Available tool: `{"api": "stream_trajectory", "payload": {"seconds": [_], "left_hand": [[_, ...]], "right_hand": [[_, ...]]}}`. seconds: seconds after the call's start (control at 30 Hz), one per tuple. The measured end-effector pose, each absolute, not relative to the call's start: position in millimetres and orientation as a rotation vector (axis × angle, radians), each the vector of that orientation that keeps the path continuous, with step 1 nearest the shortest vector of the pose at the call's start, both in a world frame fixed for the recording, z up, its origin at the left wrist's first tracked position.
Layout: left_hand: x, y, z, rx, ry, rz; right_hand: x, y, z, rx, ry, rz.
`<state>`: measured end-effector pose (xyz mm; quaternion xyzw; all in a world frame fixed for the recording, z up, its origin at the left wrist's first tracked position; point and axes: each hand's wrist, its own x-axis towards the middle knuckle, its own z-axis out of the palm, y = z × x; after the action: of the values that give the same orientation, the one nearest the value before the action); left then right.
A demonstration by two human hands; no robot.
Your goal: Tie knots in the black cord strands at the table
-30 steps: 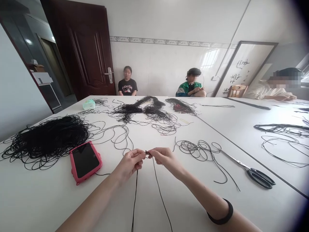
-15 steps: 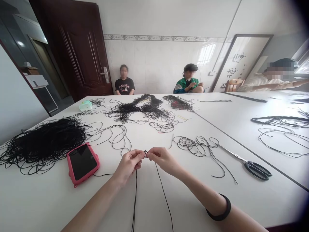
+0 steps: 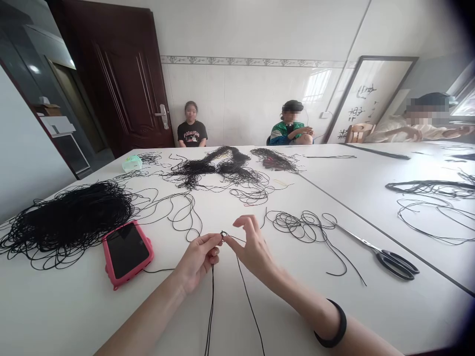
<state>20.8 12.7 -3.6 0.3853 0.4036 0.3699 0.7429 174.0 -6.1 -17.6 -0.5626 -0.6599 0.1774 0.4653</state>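
At the centre, my left hand pinches a black cord between thumb and forefinger. A small loop or knot stands up at its fingertips. Two strands hang from this hand toward the table's front edge. My right hand has its thumb tip against the small loop, while its other fingers are spread and raised away from the thumb. One strand runs from the loop to the right, behind this hand, and another drops below it. A black band circles my right forearm. How the knot is laid is too small to make out.
On the white table lie a big black cord heap, a pink-cased tablet, loose cord coils, black-handled scissors, more cord bundles and a mint-green container. Three people sit beyond the table.
My right hand has gone from a closed pinch at the knot to raised, spread fingers, with only the thumb staying at the loop. My left hand keeps its pinch.
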Motion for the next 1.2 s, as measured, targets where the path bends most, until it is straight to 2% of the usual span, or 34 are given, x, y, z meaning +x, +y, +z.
{"api": "stream_trajectory", "payload": {"seconds": [0.1,0.23,0.47,0.63,0.9,1.07,1.2], "left_hand": [[22.0,12.9,-3.7,0.819,0.881,0.818],[23.0,14.7,-5.0,0.827,0.896,0.842],[15.1,22.0,-9.3,0.939,0.962,0.863],[7.0,30.3,-7.9,0.949,0.992,0.929],[-2.0,41.6,-6.0,0.811,0.990,1.004],[-2.9,39.5,-5.1,0.756,0.965,0.994],[-1.6,38.6,-4.3,0.734,0.941,0.994]], "right_hand": [[172.1,-8.3,-16.5,-1.282,-1.696,0.332],[169.0,-8.8,-15.7,-1.232,-1.717,0.378],[178.5,-3.2,-2.5,-1.235,-1.481,0.903],[211.4,1.9,32.4,-1.101,-1.179,1.089],[286.4,-21.3,104.6,-1.109,-0.944,0.925],[307.0,-62.6,126.9,-1.171,-1.059,0.894],[269.5,-89.1,131.2,-1.075,-1.822,1.015]]}}
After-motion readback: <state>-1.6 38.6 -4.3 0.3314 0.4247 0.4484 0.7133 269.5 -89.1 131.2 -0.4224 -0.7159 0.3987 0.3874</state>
